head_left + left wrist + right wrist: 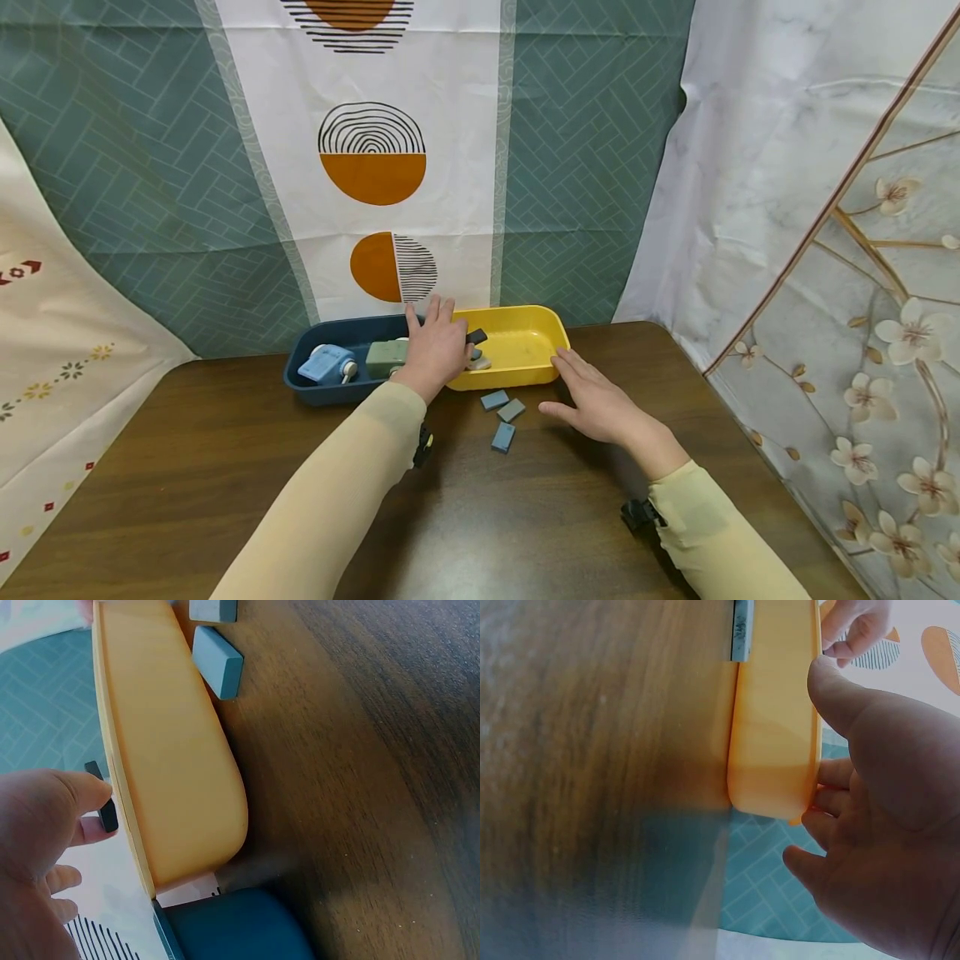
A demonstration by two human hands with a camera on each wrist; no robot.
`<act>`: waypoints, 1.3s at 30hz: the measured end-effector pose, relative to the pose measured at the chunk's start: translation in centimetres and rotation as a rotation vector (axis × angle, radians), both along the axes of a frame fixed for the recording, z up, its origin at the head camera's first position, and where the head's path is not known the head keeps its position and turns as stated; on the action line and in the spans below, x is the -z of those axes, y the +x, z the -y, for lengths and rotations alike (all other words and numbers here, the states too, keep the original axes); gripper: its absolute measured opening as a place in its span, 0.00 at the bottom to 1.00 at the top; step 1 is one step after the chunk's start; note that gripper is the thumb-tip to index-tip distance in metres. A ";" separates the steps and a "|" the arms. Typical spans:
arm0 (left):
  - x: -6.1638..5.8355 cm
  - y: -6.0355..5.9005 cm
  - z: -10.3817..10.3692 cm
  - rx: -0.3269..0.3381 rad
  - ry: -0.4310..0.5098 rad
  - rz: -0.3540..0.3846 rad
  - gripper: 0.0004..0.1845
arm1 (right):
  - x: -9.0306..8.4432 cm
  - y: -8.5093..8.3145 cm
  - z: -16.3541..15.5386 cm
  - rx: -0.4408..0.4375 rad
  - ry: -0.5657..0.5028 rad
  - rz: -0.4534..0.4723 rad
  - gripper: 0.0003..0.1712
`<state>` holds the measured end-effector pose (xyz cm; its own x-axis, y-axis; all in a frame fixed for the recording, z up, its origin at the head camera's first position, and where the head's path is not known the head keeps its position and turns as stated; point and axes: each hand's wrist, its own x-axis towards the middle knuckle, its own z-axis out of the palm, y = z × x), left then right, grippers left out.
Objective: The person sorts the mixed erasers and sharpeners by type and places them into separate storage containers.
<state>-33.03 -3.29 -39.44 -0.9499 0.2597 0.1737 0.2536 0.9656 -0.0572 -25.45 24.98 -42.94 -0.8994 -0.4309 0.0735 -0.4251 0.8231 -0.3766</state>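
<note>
My left hand [453, 340] reaches over the near left end of the yellow tray [525, 375] and pinches a small dark block [477, 337] between thumb and finger. The left wrist view shows the dark block [106, 805] held just above the tray's rim [120, 787]. My right hand [581, 387] lies open at the tray's right end, fingertips against its wall. In the right wrist view its fingers [832, 799] are at the tray's end [772, 750]. Three blue-grey blocks [503, 436] lie on the table in front of the tray.
A dark blue tray [315, 392] stands left of the yellow one and touches it. It holds a blue toy [326, 364] and a green block [386, 357]. A pale piece [480, 363] lies in the yellow tray. Patterned curtains hang behind and to the right of the brown table [225, 467].
</note>
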 end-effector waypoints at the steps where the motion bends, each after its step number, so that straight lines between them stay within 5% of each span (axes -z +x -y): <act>1: 0.0 0.0 0.0 0.001 -0.001 0.001 0.24 | 0.0 0.0 0.0 0.000 0.000 0.001 0.52; 24: 0.3 -0.5 -0.3 -0.013 -0.008 0.003 0.23 | 0.2 -0.2 0.2 0.003 0.000 0.012 0.53; 39: 1.1 -0.9 0.4 -0.038 0.048 0.080 0.28 | 0.3 -0.2 -0.1 0.002 0.000 0.004 0.53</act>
